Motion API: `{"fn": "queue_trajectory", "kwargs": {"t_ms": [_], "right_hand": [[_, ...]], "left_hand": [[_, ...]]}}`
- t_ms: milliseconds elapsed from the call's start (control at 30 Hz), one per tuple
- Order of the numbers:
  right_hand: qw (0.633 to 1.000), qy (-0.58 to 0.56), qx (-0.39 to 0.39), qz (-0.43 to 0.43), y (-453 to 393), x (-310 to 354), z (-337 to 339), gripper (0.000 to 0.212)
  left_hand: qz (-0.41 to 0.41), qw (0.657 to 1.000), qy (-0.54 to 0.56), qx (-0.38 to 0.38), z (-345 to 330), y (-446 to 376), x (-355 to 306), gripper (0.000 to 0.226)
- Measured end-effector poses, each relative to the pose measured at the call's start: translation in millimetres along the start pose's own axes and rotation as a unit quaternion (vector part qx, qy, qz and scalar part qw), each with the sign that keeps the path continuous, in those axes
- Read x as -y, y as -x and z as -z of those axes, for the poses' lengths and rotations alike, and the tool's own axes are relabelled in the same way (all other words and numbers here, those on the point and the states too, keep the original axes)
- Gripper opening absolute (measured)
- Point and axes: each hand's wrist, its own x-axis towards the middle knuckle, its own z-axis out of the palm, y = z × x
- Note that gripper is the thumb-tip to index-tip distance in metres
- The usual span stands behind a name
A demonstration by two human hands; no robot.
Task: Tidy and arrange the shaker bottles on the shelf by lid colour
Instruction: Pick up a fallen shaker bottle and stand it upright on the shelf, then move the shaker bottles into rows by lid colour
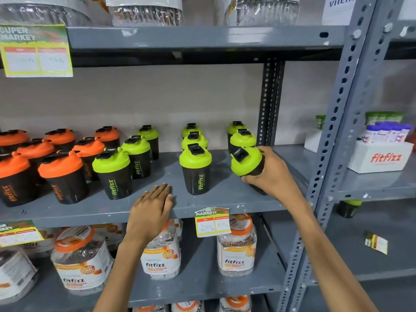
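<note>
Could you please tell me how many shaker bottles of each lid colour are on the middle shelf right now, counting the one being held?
Orange-lidded shakers: 8 visible; the row runs off the left edge, so there may be more.
Green-lidded shakers: 9, including the tilted shaker gripped by the right hand.
Total: 17 visible.

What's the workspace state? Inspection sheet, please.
Surface: grey metal shelf, bare strip along its front.
Job's things: orange-lid shakers grouped left; green-lid shakers in three rows to the right; tilted green-lid shaker at right front.
Clutter: price tag on the shelf edge.
Grippers: left hand flat on the shelf front; right hand grips the tilted shaker.
Cables: nothing seen.
Surroundings: jars below; fitfizz box on the neighbouring rack.
</note>
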Motion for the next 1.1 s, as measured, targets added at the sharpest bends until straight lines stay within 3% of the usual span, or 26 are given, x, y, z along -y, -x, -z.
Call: {"fn": "queue_trajectory", "kwargs": {"t_ms": [200,533,633,667,733,800,933,1100], "right_hand": [[0.981,-0.178,-0.056,-0.055,4,-2,-16,0.075],[0.975,-0.201,-0.069,-0.062,15,-17,-36,0.085],[0.975,-0.19,-0.089,-0.069,26,-16,-41,0.099],[0.975,-0.185,-0.099,-0.072,31,-14,-42,0.102],[0.975,-0.174,-0.122,-0.073,40,-12,-46,0.103],[0.972,-0.168,-0.142,-0.078,48,-7,-53,0.102],[0.971,-0.154,-0.157,-0.094,46,5,-72,0.108],[0.976,-0.141,-0.121,-0.117,34,13,-83,0.112]], "left_hand": [[0.005,1.0,0.005,-0.006,4,2,-4,0.066],[0.004,1.0,0.008,-0.019,5,3,-7,0.063],[0.066,0.994,0.063,-0.056,11,5,-21,0.05],[0.121,0.982,0.112,-0.088,12,6,-29,0.053],[0.236,0.927,0.245,-0.157,16,10,-53,0.066],[0.269,0.876,0.343,-0.208,21,10,-88,0.074],[0.283,0.852,0.391,-0.201,27,-7,-151,0.095],[0.349,0.805,0.44,-0.193,19,-38,-175,0.12]]}}
